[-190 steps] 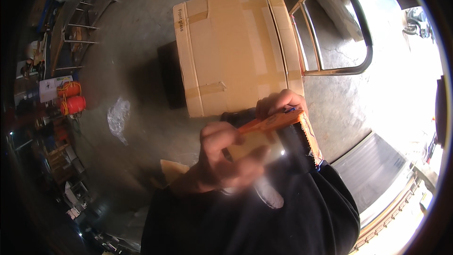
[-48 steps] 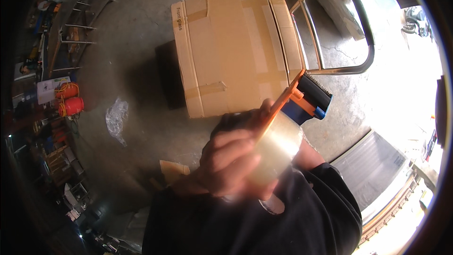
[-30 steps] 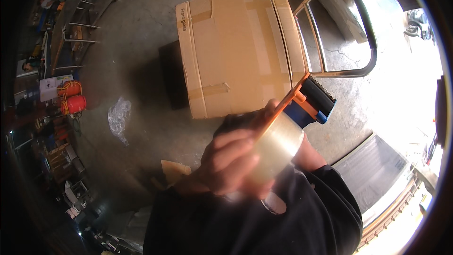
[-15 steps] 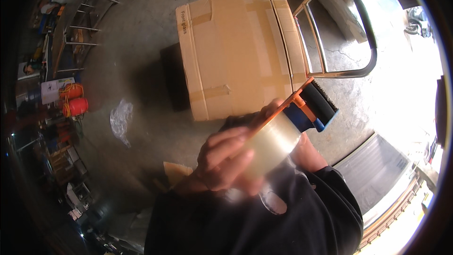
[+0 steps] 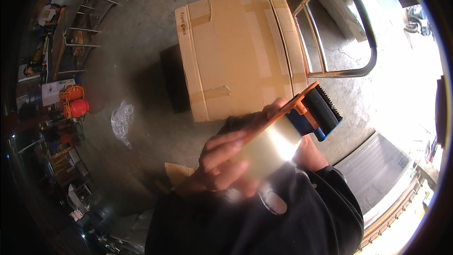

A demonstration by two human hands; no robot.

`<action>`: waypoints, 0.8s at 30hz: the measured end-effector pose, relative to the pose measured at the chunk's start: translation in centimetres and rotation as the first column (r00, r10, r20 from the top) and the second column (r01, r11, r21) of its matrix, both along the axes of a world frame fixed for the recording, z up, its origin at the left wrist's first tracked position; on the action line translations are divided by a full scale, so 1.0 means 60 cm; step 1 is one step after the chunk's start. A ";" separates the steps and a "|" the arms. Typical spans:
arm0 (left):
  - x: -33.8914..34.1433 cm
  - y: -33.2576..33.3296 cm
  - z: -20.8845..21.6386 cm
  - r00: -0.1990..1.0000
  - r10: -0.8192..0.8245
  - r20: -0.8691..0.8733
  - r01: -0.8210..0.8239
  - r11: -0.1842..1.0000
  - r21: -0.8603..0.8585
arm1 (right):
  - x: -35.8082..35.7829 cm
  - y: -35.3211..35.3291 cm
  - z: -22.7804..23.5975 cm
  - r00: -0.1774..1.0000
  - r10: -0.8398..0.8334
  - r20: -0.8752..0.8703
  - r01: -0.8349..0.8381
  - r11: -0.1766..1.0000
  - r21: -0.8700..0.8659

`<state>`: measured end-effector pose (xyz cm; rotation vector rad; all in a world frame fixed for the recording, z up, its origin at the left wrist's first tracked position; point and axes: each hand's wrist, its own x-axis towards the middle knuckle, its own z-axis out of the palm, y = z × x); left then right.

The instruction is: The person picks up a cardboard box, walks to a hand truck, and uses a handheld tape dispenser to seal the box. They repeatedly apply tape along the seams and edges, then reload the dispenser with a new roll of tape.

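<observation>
A hand-held tape dispenser (image 5: 303,109) with an orange side plate, blue body, black roller and toothed cutting edge is held up before me. It carries a wide roll of clear tape (image 5: 269,148) with a bright glare on it. My left hand (image 5: 222,163) grips the roll's left side, fingers bent along the orange plate. My right hand (image 5: 312,155) is behind the dispenser, mostly hidden by it; fingertips show beyond the orange plate. Past them lies a large cardboard box (image 5: 231,52) with strips of brown tape across its top.
The box appears to rest on a cart with a metal handle (image 5: 370,33). Crumpled clear plastic (image 5: 122,123) lies on the floor at left, a cardboard piece (image 5: 178,174) by my left forearm. Red canisters (image 5: 74,100) and a metal-legged rack (image 5: 78,28) stand far left; a grey panel (image 5: 375,174) is at right.
The dispenser's cutting end has shifted slightly right and down, tilting a little. A stronger glare now shows on the roll. Both hands keep their hold; the box has not moved.
</observation>
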<state>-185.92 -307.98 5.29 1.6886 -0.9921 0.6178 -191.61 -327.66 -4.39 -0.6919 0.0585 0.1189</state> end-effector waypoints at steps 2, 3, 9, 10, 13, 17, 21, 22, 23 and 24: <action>-0.001 0.002 0.004 1.000 0.001 -0.013 -0.001 1.000 0.019 | -0.002 -0.002 -0.001 1.000 0.001 -0.008 -0.001 1.000 -0.018; -0.002 0.002 0.005 1.000 -0.004 -0.019 0.005 1.000 0.024 | -0.003 -0.003 -0.002 1.000 0.002 -0.010 -0.003 1.000 -0.027; 0.000 0.009 0.010 0.999 -0.029 -0.041 0.031 0.998 0.055 | -0.008 -0.002 -0.006 0.999 -0.003 -0.046 -0.001 0.996 -0.087; 0.000 0.010 0.010 0.999 -0.021 -0.047 0.024 0.998 0.064 | -0.009 -0.003 -0.005 0.999 -0.003 -0.053 -0.003 0.995 -0.098; 0.000 0.011 0.011 0.998 -0.023 -0.062 0.027 0.997 0.071 | -0.011 -0.005 0.003 0.996 -0.006 -0.086 -0.005 0.991 -0.131; 0.001 0.009 0.010 0.997 -0.021 -0.069 0.025 0.999 0.047 | 0.005 -0.002 0.008 0.999 0.010 0.036 -0.007 0.996 -0.085; 0.003 0.012 0.011 0.995 -0.041 -0.095 0.045 0.998 0.039 | 0.046 0.028 -0.002 0.918 -0.083 0.388 -0.044 0.951 0.307; 0.004 0.013 0.011 0.994 -0.045 -0.096 0.051 0.997 0.060 | 0.052 0.028 0.000 0.908 -0.086 0.410 -0.042 0.955 0.293; 0.004 0.015 0.011 0.994 -0.053 -0.099 0.060 0.996 0.063 | 0.052 0.028 0.006 0.923 -0.080 0.376 -0.025 0.964 0.265; 0.004 0.016 0.010 0.992 -0.061 -0.109 0.066 0.997 0.046 | 0.052 0.027 0.012 0.937 -0.073 0.341 -0.010 0.971 0.237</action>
